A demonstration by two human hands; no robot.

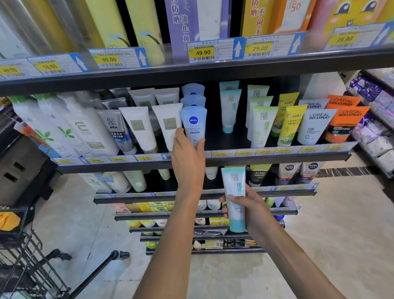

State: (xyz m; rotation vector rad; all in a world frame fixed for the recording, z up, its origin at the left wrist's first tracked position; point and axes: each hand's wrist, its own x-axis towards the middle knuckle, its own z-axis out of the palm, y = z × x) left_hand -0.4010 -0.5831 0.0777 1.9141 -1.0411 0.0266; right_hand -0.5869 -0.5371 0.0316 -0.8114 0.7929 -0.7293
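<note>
My left hand (pixel 187 158) reaches up to the middle shelf (pixel 282 160) and grips the lower part of a blue Nivea tube (pixel 193 123) that stands cap-down at the front of its row. Two more blue tubes stand behind it. My right hand (pixel 246 209) is lower, in front of the shelves below, and holds a white and teal tube (pixel 235 199) upright with its teal cap pointing down. A matching teal tube (pixel 229 111) stands on the middle shelf to the right of the Nivea row, with a gap in front of it.
White tubes (pixel 141 127) and bottles (pixel 82 127) fill the shelf left of the Nivea row; green, yellow, white and orange tubes (pixel 346 122) stand to the right. Tall boxes sit on the top shelf (pixel 188 70). A black shopping cart (pixel 25 265) stands at lower left.
</note>
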